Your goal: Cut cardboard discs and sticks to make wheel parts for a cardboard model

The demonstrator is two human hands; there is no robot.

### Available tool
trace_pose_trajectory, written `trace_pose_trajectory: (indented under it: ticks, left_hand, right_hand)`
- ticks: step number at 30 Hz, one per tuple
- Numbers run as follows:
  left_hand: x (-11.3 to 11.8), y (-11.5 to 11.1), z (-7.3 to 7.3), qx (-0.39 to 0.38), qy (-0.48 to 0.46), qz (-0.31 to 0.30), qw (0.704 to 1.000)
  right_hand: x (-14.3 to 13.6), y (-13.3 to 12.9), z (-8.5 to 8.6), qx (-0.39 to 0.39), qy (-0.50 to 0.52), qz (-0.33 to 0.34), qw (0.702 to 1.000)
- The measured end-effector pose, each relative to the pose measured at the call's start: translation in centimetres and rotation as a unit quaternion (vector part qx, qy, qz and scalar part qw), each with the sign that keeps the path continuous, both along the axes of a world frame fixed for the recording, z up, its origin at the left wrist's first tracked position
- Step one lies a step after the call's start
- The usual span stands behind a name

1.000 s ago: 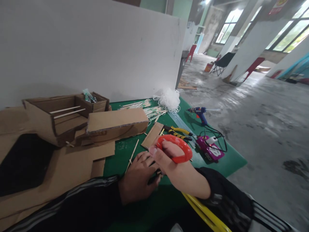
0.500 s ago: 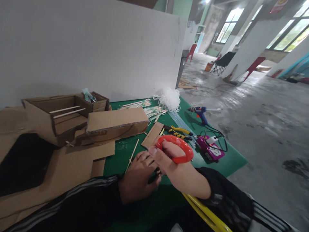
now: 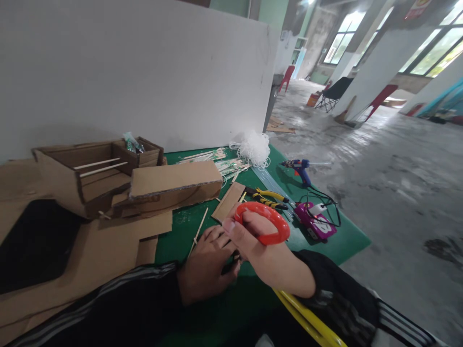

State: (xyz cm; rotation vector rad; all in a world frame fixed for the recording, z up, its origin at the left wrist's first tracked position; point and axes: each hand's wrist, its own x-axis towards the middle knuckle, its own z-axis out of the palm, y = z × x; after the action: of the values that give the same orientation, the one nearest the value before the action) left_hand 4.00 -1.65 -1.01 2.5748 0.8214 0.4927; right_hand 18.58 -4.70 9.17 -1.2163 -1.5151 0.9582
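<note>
My right hand (image 3: pixel 253 236) is closed around the red loop handle of a pair of scissors (image 3: pixel 277 224); the blades are hidden by the hands. Just left of it, my left hand (image 3: pixel 211 262) lies low over the green table, fingers curled and thumb bent inward. What its fingers press on is hidden. A thin wooden stick (image 3: pixel 202 224) with a small tied piece reaches from beside the left knuckles. Beyond the hands are a flat cardboard strip (image 3: pixel 228 201) and yellow-and-black pliers (image 3: pixel 269 195).
A glue gun (image 3: pixel 302 168) and a purple power strip (image 3: pixel 316 221) are at the right. A cardboard box (image 3: pixel 177 185), an open divided carton (image 3: pixel 97 178) and cardboard sheets are left. White cord (image 3: pixel 253 150) and bundled sticks lie behind. The table edge (image 3: pixel 356 236) runs along the right.
</note>
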Motion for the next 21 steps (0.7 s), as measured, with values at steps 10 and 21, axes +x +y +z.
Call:
trace_pose_trajectory:
  ticks: [10, 21]
  left_hand:
    - [-0.22, -0.08, 0.01, 0.009, 0.015, -0.006, 1.000]
    - [-0.02, 0.18, 0.23, 0.009, 0.005, 0.005, 1.000]
  right_hand:
    - [0.04, -0.07, 0.00, -0.028, 0.056, 0.018, 0.998]
    - [-0.01, 0.46, -0.33, -0.039, 0.120, 0.032, 0.991]
